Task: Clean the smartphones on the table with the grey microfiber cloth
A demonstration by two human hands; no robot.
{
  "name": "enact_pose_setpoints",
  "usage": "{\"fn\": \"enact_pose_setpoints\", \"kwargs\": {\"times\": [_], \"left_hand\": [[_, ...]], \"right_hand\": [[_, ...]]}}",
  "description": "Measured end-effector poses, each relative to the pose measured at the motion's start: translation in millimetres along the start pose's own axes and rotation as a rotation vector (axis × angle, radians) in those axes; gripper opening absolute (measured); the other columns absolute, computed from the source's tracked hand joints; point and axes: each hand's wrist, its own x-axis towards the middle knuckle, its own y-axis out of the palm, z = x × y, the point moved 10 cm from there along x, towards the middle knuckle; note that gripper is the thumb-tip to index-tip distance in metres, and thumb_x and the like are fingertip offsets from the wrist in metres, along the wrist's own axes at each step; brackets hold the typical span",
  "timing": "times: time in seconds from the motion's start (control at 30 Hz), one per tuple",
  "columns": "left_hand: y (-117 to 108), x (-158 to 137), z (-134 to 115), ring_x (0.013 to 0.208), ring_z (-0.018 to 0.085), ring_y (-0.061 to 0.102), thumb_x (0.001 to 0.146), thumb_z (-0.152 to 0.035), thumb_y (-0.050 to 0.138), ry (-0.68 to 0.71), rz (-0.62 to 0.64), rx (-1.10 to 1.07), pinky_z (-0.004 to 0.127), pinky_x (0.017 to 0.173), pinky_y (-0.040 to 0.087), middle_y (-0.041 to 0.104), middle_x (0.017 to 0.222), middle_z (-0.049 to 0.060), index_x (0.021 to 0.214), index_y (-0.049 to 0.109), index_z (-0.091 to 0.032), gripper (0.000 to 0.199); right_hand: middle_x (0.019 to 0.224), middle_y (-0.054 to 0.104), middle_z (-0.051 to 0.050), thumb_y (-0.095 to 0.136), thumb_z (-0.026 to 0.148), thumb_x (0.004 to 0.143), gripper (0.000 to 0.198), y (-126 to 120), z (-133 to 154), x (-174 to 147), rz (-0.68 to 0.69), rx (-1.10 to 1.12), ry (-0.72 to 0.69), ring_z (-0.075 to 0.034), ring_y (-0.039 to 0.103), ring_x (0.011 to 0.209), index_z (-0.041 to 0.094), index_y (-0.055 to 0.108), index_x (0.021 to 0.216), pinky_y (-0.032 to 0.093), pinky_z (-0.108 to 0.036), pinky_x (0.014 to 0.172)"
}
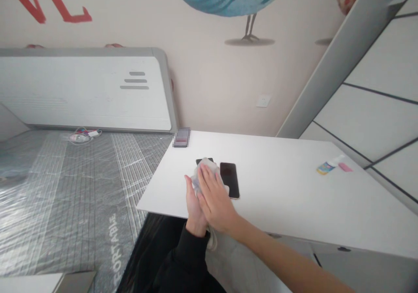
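A crumpled whitish cloth or tissue (195,180) is pressed between my two hands over the near left part of the white table. My right hand (214,199) lies across its top with the fingers stretched and close together. Below and to the left, my left hand (194,208) supports it, thumb pointing up and most fingers hidden. Whether something else is inside the cloth cannot be made out. Just right of the hands lies a black-screened smartphone (229,177). Behind the cloth, a second dark flat object (199,161) shows only partly.
On the white table (277,184), a small bottle with a yellow and blue label (325,168) lies beside a pink piece (345,167) at right. A blurred-out small item (181,137) sits at the far left corner. A plastic-covered mattress (81,188) with a cable bundle (81,136) is left.
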Motion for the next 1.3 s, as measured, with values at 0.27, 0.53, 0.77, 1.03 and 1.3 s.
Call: {"fn": "enact_pose_setpoints", "kwargs": {"times": [0.27,0.53,0.77,1.03,1.3], "left_hand": [[6,-7,-7,0.155,0.025,0.045,0.109,-0.060,0.031,0.040,0.056,0.051,0.037,0.128,0.035,0.061,0.157,0.008,0.155,0.055,-0.022,0.064],[0,-6,-3,0.153,0.030,0.047,0.109,-0.062,0.028,-0.028,0.016,0.087,0.045,0.128,0.038,0.064,0.153,0.012,0.150,0.060,-0.016,0.070],[-5,-9,-15,0.153,0.027,0.047,0.109,-0.060,0.034,-0.025,-0.028,0.105,0.039,0.127,0.039,0.068,0.147,0.010,0.141,0.067,-0.015,0.064],[6,-8,2,0.153,0.029,0.048,0.108,-0.064,0.030,-0.083,0.094,0.145,0.047,0.127,0.039,0.069,0.147,0.006,0.143,0.067,-0.022,0.065],[0,-9,12,0.152,0.027,0.049,0.108,-0.066,0.029,-0.176,0.018,0.172,0.046,0.129,0.036,0.071,0.143,0.011,0.148,0.061,-0.019,0.070]], "right_hand": [[0.177,0.022,-0.017,0.032,0.023,0.103,0.070,1,-9,20,0.046,0.026,0.104,-0.031,0.020,0.165,0.006,0.018,0.169,0.023,-0.058,0.134],[0.175,0.025,-0.020,0.029,0.022,0.103,0.066,9,-11,5,0.098,0.049,0.069,-0.032,0.023,0.165,0.000,0.028,0.166,0.025,-0.058,0.133],[0.176,0.024,-0.015,0.037,0.021,0.102,0.068,9,18,-8,0.166,0.088,-0.058,-0.029,0.021,0.165,0.005,0.028,0.167,0.024,-0.052,0.135],[0.174,0.025,-0.021,0.035,0.033,0.106,0.069,-3,-19,8,0.115,0.041,0.100,-0.033,0.023,0.164,-0.002,0.029,0.165,0.023,-0.056,0.134],[0.172,0.035,-0.015,0.038,0.034,0.107,0.063,-15,5,-8,0.152,0.029,-0.096,-0.029,0.032,0.162,0.003,0.041,0.161,0.022,-0.047,0.136]]}}
